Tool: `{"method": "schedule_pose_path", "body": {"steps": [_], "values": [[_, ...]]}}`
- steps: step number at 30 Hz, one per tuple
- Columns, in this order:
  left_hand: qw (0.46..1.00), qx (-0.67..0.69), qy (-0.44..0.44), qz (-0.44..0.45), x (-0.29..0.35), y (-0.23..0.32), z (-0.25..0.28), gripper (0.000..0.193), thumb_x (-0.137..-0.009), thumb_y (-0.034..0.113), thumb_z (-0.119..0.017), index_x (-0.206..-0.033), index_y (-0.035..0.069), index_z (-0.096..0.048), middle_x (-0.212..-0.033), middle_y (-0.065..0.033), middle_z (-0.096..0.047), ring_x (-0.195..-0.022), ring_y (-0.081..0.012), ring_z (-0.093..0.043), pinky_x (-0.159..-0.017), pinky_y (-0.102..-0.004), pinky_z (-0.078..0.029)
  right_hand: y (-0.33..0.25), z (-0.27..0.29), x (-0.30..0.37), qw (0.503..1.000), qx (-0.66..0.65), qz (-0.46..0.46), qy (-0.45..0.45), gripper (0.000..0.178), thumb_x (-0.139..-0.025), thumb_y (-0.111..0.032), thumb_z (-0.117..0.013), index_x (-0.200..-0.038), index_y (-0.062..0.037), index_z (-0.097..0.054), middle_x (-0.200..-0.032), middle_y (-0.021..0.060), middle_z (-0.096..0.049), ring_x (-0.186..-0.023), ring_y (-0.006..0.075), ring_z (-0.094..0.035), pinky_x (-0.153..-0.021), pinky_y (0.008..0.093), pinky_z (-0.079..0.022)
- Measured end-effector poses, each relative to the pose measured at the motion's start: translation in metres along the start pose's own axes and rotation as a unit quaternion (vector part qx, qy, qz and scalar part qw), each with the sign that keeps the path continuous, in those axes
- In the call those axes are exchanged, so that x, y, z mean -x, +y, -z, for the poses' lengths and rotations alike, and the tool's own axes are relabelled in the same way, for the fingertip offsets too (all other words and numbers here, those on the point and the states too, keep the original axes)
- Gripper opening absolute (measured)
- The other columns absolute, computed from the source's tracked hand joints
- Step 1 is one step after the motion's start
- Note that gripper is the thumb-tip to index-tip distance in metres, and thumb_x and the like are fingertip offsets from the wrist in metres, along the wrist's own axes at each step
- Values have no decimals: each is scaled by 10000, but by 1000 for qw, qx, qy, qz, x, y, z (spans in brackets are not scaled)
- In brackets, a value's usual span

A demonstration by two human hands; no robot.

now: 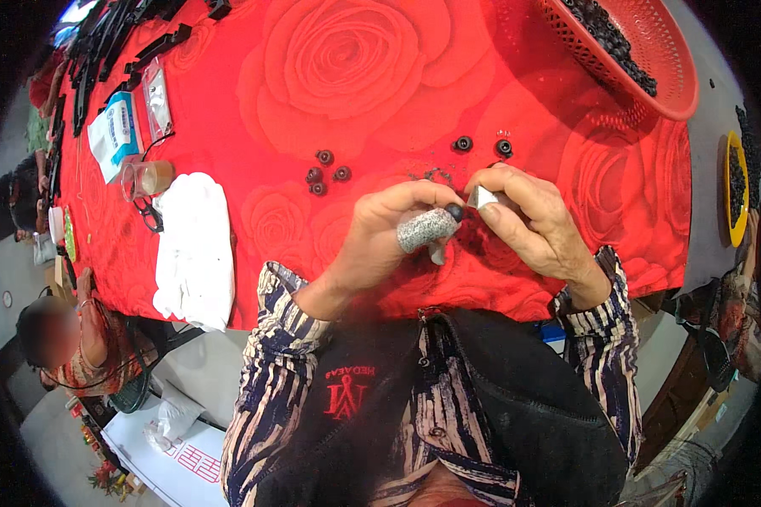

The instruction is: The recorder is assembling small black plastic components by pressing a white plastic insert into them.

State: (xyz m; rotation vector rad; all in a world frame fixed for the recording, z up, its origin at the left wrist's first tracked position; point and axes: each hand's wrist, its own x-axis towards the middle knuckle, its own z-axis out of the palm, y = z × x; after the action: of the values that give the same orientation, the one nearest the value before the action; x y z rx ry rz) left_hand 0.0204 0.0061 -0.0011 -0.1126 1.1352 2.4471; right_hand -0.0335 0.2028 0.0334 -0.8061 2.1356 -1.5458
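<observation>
My left hand [397,224] wears a grey finger cot on one finger and pinches a small black round part [455,211] at its tip. My right hand [528,215] meets it from the right, gripping a small white-grey piece [483,198] against that part. Both hands hover just above a red rose-patterned tablecloth [372,76]. On the cloth beyond them lie several small black round parts: a cluster [323,171] to the left and two more [482,145] just past my fingers.
A red mesh basket [651,59] of small black parts stands at the far right. A yellow dish [736,190] with black parts sits at the right edge. White cloth [196,249], a glass cup [148,179], packets and black strips lie left. Another person sits at lower left.
</observation>
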Motion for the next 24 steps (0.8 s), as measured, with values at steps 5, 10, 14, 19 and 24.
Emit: {"method": "schedule_pose_path", "body": {"steps": [5,10,14,19,24], "values": [[1000,-16,-11,-5,-1,0,0,183,-879,57,-580,-1043,-25,-583,-798,-34,-580,-663,-90,-555,-589,-221,-471,2,-2,0,998,53,16,6,180,-828,-67,-576,-984,21,-551,-772,128,-548,-660,254,-566,-581,330,-440],[1000,-26,1,-5,0,-4,3,206,-885,69,-581,-1068,-26,-578,-802,-36,-591,-667,-92,-557,-590,-226,-475,6,-4,-1,997,70,30,8,190,-812,-68,-590,-981,13,-558,-755,132,-543,-641,265,-553,-564,337,-429],[1000,-7,7,9,1,-2,0,207,-889,69,-576,-1075,-23,-577,-799,-37,-596,-664,-96,-564,-591,-230,-481,3,-3,-1,998,61,20,-1,185,-807,-69,-595,-971,12,-563,-746,132,-538,-635,265,-548,-558,338,-423],[1000,4,4,24,-1,-8,5,208,-889,69,-573,-1081,-11,-581,-794,-39,-603,-648,-100,-571,-577,-229,-479,8,-4,1,998,64,29,5,180,-806,-63,-597,-967,9,-568,-738,129,-533,-626,263,-544,-554,337,-419],[999,15,2,37,1,-4,3,205,-885,70,-576,-1074,-9,-587,-794,-39,-604,-645,-104,-575,-571,-230,-478,6,-2,-1,998,48,32,-3,167,-809,-56,-593,-962,8,-574,-724,123,-531,-622,262,-544,-550,334,-418]]}}
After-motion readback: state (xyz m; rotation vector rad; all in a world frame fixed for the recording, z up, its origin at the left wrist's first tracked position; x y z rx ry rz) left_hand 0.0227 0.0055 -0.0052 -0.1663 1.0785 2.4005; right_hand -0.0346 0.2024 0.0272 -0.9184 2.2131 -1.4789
